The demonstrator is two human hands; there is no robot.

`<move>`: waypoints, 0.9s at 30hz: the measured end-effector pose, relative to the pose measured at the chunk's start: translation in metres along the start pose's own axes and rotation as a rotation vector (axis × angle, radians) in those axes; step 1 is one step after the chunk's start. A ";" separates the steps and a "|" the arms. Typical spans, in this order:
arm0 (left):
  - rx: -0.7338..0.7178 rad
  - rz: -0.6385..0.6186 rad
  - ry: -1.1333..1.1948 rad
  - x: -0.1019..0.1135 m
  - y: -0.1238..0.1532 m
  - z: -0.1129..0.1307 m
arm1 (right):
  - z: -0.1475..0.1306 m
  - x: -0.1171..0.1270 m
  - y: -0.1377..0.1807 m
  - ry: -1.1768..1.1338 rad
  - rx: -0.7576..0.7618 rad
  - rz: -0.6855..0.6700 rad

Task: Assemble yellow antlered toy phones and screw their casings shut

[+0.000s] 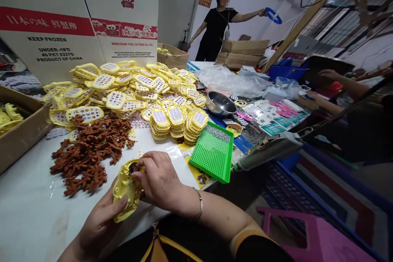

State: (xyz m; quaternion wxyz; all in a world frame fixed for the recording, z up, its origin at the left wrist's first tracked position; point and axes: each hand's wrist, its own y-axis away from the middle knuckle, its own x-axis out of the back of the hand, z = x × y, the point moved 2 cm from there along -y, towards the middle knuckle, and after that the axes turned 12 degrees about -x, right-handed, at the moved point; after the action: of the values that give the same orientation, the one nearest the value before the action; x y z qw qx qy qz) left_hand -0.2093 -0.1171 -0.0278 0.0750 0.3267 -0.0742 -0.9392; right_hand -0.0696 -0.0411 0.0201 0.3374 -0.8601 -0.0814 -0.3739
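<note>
My left hand (102, 219) grips a yellow plastic toy shell (125, 188) from below, thumb across its lower edge. My right hand (158, 180) rests on top of the shell with its fingertips pinched at a dark opening near the upper end; whatever they pinch is too small to make out. Just beyond lies a heap of brown rubber pieces (89, 151) on the white table (27, 200). Behind that spreads a large pile of yellow shells with white keypads (129, 90), some in neat stacks (176, 120).
A green perforated tray (213, 153) lies to the right, a steel bowl (219, 103) behind it. Cardboard boxes (76, 16) stand at the back left, one open box (18, 131) at the left edge. A person in black (216, 28) stands farther back. A pink stool (319, 237) is lower right.
</note>
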 end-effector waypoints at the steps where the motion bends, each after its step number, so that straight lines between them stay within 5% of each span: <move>1: -0.008 0.003 -0.011 0.001 0.000 -0.001 | 0.001 -0.001 0.000 -0.011 0.003 -0.003; 11: -0.002 -0.095 0.138 -0.019 0.001 -0.003 | 0.013 -0.001 0.011 -0.313 -0.014 -0.021; 27: -0.039 -0.133 0.162 -0.024 -0.003 -0.010 | 0.022 -0.006 0.014 -0.222 -0.004 -0.079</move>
State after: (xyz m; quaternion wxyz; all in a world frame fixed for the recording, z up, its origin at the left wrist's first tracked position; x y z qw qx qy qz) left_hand -0.1847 -0.1103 -0.0215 0.0244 0.4042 -0.0276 -0.9139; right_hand -0.0557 -0.0367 -0.0020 0.3095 -0.8930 -0.1515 -0.2894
